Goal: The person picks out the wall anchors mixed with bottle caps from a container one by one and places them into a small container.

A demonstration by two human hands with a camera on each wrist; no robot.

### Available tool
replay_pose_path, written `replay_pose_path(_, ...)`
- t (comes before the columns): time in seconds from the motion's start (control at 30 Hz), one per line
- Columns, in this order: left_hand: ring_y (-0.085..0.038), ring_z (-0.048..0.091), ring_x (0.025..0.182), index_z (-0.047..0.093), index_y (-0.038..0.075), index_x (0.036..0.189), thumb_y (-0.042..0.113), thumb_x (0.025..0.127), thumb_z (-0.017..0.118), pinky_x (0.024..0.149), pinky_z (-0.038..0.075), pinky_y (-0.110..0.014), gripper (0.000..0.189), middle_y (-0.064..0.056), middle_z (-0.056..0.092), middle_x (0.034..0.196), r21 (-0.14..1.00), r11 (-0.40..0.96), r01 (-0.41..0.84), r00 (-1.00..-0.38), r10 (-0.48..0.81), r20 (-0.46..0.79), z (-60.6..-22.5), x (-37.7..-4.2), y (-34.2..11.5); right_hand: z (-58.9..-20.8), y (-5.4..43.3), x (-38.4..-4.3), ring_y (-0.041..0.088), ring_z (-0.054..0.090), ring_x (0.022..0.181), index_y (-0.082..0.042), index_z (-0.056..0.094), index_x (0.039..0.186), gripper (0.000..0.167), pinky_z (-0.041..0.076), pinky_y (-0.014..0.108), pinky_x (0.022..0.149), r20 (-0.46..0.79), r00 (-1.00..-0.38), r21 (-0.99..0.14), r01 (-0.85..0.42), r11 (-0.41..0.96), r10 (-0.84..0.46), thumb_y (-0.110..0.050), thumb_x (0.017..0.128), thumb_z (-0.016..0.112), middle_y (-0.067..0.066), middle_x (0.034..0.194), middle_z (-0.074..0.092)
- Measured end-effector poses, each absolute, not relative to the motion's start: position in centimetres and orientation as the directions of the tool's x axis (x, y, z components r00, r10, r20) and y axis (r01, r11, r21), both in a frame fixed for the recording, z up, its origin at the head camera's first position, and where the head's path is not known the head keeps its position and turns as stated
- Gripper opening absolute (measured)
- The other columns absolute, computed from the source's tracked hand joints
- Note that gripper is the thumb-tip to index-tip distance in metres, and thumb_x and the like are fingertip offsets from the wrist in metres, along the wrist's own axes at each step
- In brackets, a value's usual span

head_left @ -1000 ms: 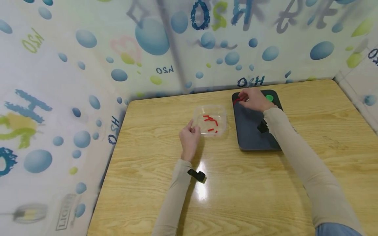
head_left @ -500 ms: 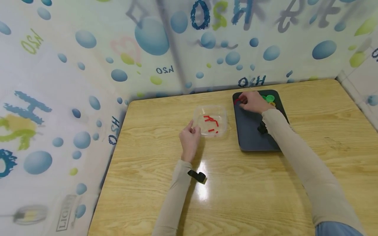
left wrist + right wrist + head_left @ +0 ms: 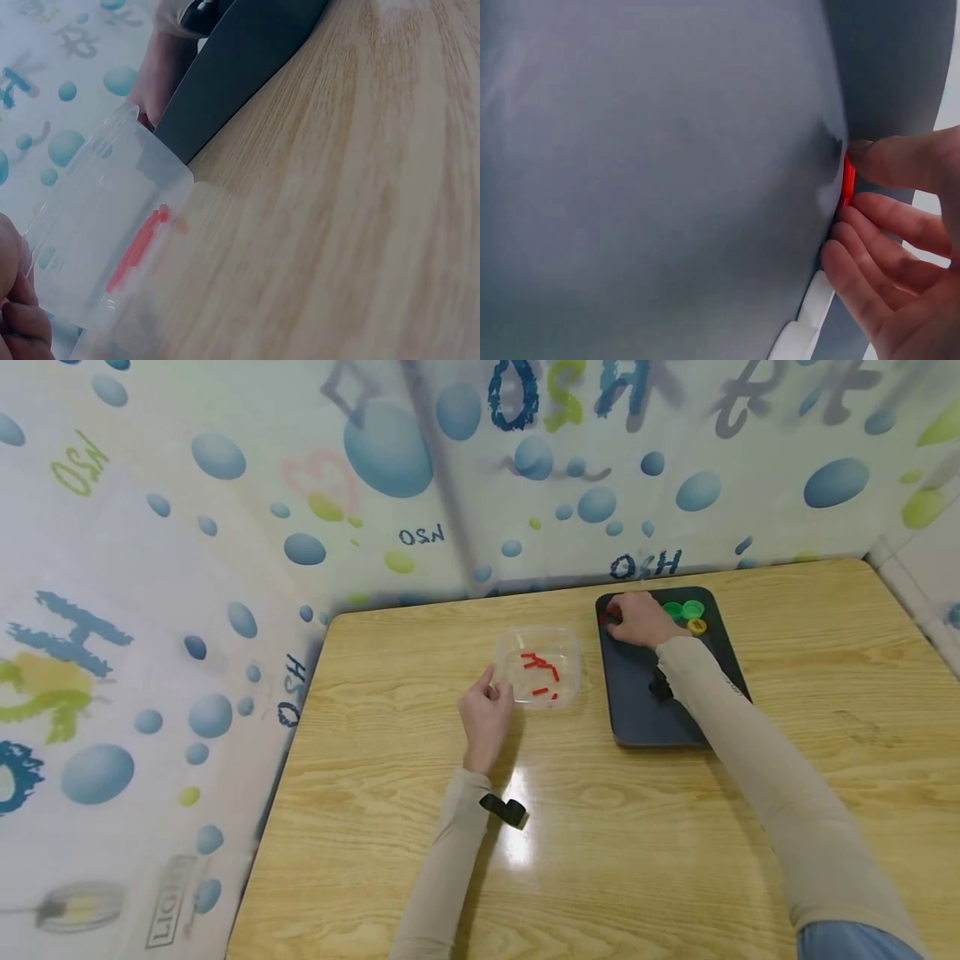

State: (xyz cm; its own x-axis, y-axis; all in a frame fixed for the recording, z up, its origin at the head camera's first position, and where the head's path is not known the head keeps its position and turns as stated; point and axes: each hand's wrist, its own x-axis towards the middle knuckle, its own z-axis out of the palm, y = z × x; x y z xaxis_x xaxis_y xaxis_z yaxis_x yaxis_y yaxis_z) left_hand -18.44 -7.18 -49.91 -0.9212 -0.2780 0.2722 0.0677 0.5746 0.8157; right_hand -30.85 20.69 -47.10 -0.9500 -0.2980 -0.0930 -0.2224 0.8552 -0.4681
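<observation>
My left hand (image 3: 486, 717) grips the near-left corner of a clear plastic container (image 3: 573, 689) on the table. Several short red sticks (image 3: 540, 692) lie on the container's floor; the left wrist view shows red sticks (image 3: 136, 251) blurred through its wall. Over the far-left corner of a dark grey tray (image 3: 630, 727), my right hand (image 3: 645, 620) has its fingers bent downward. In the right wrist view, thumb and fingers pinch a red stick (image 3: 848, 180) at the edge of the tray floor. The right hand hides part of that corner in the head view.
Two green caps (image 3: 693, 609) and a yellow cap (image 3: 697, 627) sit at the tray's far right. Two white pieces (image 3: 816, 304) lie by the tray wall in the right wrist view. A patterned wall (image 3: 555, 552) borders the wooden table (image 3: 600, 843) at the back.
My right hand has shifted slightly left and down relative to the tray, uncovering more of the green and yellow caps. My left hand stays on the container.
</observation>
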Motion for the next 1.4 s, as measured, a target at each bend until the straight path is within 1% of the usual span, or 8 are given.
replay_pose_path(0.23,-0.005,0.032,0.05,0.07,-0.002,0.125,0.011,0.082,0.056,0.049,0.025,-0.022,0.047,0.007,0.04,0.054,0.817,0.573,0.068,-0.922,-0.277,0.272,-49.9,-18.3,-7.1,-47.0,20.2,-30.8,0.043,0.062,0.109,0.008,0.062,0.125,0.038,0.049,0.055,0.095,-0.092,-0.949,-0.458,-0.228,0.859,-0.301,-0.011,0.094,0.061,0.029,0.12,0.064)
replay_pose_path(0.6,-0.004,0.033,0.05,0.069,-0.002,0.126,0.012,0.082,0.056,0.048,0.026,-0.022,0.048,0.007,0.041,0.054,0.836,0.546,0.048,-0.927,-0.287,0.241,-50.0,-18.4,-7.1,-47.5,20.4,-30.6,0.042,0.06,0.114,0.005,0.066,0.125,0.035,0.047,0.055,0.1,-0.066,-0.93,-0.418,-0.305,0.856,-0.363,-0.01,0.093,0.064,0.026,0.123,0.065)
replay_pose_path(0.77,-0.005,0.034,0.049,0.07,-0.002,0.125,0.011,0.083,0.056,0.048,0.025,-0.022,0.047,0.006,0.042,0.054,0.832,0.552,0.057,-0.925,-0.284,0.252,-50.1,-18.4,-7.1,-47.8,20.6,-30.4,0.039,0.061,0.11,0.004,0.068,0.124,0.035,0.048,0.054,0.098,-0.054,-0.931,-0.439,-0.303,0.846,-0.362,-0.01,0.092,0.066,0.024,0.119,0.065)
replay_pose_path(1.03,-0.005,0.035,0.05,0.071,-0.002,0.124,0.011,0.082,0.057,0.049,0.027,-0.024,0.046,0.006,0.043,0.055,0.831,0.553,0.058,-0.92,-0.294,0.26,-49.9,-18.2,-7.0,-47.8,20.5,-30.3,0.039,0.058,0.108,0.007,0.066,0.125,0.037,0.048,0.054,0.097,-0.086,-0.925,-0.465,-0.292,0.836,-0.371,-0.009,0.091,0.067,0.025,0.118,0.06)
replay_pose_path(1.23,-0.004,0.034,0.049,0.071,-0.003,0.124,0.011,0.082,0.057,0.048,0.026,-0.023,0.046,0.006,0.043,0.054,0.836,0.545,0.063,-0.922,-0.29,0.258,-49.9,-18.1,-6.9,-48.3,21.0,-30.2,0.037,0.061,0.1,0.005,0.071,0.118,0.032,0.05,0.051,0.091,-0.032,-0.927,-0.48,-0.315,0.819,-0.375,-0.009,0.09,0.069,0.022,0.111,0.063)
replay_pose_path(1.4,-0.005,0.034,0.05,0.07,-0.002,0.125,0.011,0.082,0.056,0.049,0.026,-0.023,0.047,0.007,0.041,0.054,0.833,0.55,0.058,-0.921,-0.292,0.258,-49.8,-18.1,-6.9,-48.1,21.2,-30.0,0.035,0.061,0.096,0.005,0.071,0.118,0.034,0.051,0.051,0.088,-0.011,-0.915,-0.488,-0.347,0.801,-0.403,-0.01,0.088,0.07,0.022,0.108,0.063)
